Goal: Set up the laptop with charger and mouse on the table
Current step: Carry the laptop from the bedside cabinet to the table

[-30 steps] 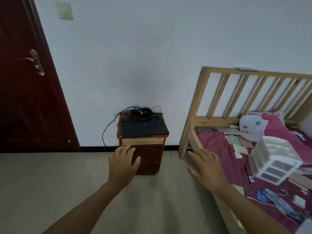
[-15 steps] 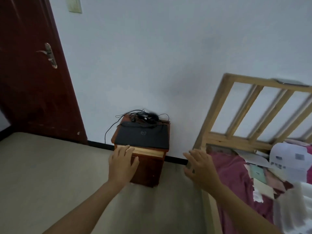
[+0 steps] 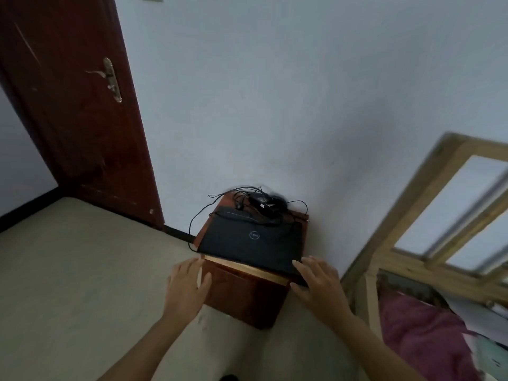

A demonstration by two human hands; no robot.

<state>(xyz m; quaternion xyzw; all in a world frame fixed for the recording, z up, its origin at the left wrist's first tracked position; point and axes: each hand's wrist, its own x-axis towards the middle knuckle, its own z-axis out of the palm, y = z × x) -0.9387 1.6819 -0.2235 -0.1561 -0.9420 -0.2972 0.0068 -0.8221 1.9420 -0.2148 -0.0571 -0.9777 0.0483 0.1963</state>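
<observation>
A closed black laptop (image 3: 253,240) lies flat on a small reddish-brown bedside table (image 3: 247,295) against the white wall. Behind it sits a black charger brick (image 3: 262,202) in a tangle of black cables (image 3: 198,215); a dark rounded shape beside the brick is too blurred to identify. My left hand (image 3: 187,287) hovers with straight fingers just off the table's front left corner. My right hand (image 3: 320,284), fingers spread, reaches the laptop's front right corner; whether it touches is unclear. Neither hand holds anything.
A dark red door (image 3: 77,105) with a metal handle (image 3: 110,78) stands at the left. A wooden bed frame (image 3: 412,215) with a magenta sheet (image 3: 423,334) fills the right side, close to the bedside table. Beige floor (image 3: 82,284) stretches to the left.
The view has come closer to the bedside table and tilted. Both hands have advanced to the table's front edge, the right one moving left from the bed frame to the laptop's corner.
</observation>
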